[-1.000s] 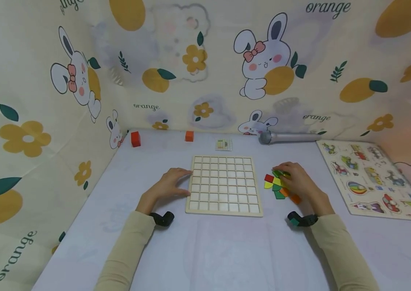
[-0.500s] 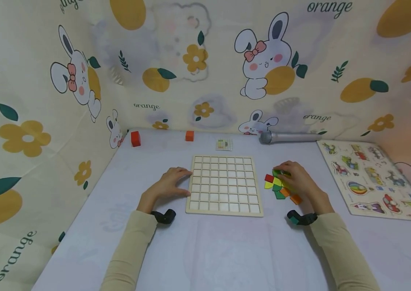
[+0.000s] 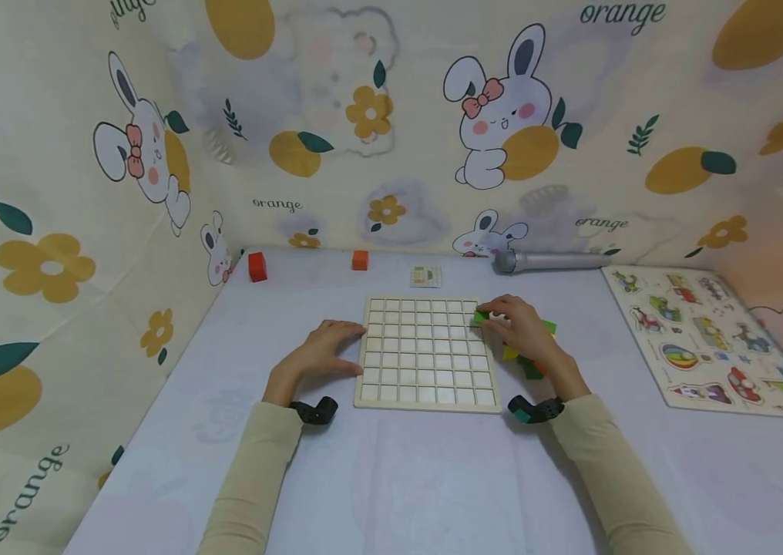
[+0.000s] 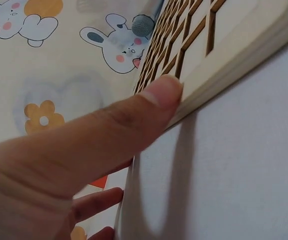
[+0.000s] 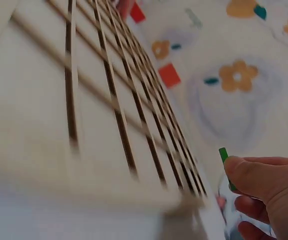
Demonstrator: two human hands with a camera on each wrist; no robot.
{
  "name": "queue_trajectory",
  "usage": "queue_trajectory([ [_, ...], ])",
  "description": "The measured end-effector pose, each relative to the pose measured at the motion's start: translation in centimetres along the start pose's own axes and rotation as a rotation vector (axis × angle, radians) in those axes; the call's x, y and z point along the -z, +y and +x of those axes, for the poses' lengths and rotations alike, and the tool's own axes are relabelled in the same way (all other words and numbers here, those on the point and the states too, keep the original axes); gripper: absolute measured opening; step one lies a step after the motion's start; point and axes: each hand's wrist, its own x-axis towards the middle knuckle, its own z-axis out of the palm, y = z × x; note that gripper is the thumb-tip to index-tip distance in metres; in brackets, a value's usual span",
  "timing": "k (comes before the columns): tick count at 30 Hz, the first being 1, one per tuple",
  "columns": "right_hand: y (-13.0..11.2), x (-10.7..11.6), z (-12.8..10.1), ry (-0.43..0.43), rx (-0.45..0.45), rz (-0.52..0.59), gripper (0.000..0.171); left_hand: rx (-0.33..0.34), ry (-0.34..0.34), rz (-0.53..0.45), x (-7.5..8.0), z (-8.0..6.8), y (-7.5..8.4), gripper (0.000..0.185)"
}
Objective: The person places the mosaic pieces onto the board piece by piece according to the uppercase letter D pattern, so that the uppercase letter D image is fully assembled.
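A pale wooden grid board (image 3: 426, 410) with square cells lies flat on the table before me. My left hand (image 3: 318, 353) rests at its left edge, thumb and fingers spread apart; in the left wrist view the thumb (image 4: 133, 107) touches the board's rim. Between thumb and fingers my right hand (image 3: 523, 331) pinches a small thin green tile (image 3: 480, 317), held over the board's far right corner. The right wrist view shows that green tile (image 5: 226, 167) edge-on. Partly hidden by the right hand, a small pile of green, yellow and orange tiles (image 3: 532, 370) lies right of the board.
Along the back stand a red block (image 3: 257, 267) and an orange block (image 3: 360, 260). Beside them lie a small printed card (image 3: 426, 276) and a grey microphone (image 3: 558, 263). A picture puzzle board (image 3: 697, 385) lies at the right. Printed cloth hangs behind.
My right hand has moved left from the tile pile to the board's far right corner, carrying a green tile. My left hand has stayed at the board's left edge.
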Motion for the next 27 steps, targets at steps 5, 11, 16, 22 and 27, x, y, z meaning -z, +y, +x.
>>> queue_trajectory([
  [5, -2.3, -1.9, 1.7, 0.015, 0.067, 0.061, 0.029, -0.022, 0.014, 0.014, -0.1, 0.0, -0.2, 0.075],
  [11, -4.6, -4.4, 3.6, 0.03, 0.121, 0.11, 0.023, -0.014, 0.013, 0.032, -0.3, 0.0, -0.4, 0.075],
  [16, -5.6, -6.5, 4.8, 0.064, 0.132, 0.157, 0.019, -0.015, 0.008, 0.025, -0.3, 0.0, -0.4, 0.075],
  [22, -6.2, -8.5, 5.8, 0.065, 0.093, 0.17, 0.013, -0.032, 0.006, 0.03, -0.2, 0.0, -0.6, 0.075],
  [27, -6.6, -9.7, 6.6, 0.054, 0.073, 0.151, 0.01, -0.021, 0.002, 0.018, -0.1, 0.0, -0.4, 0.074],
])
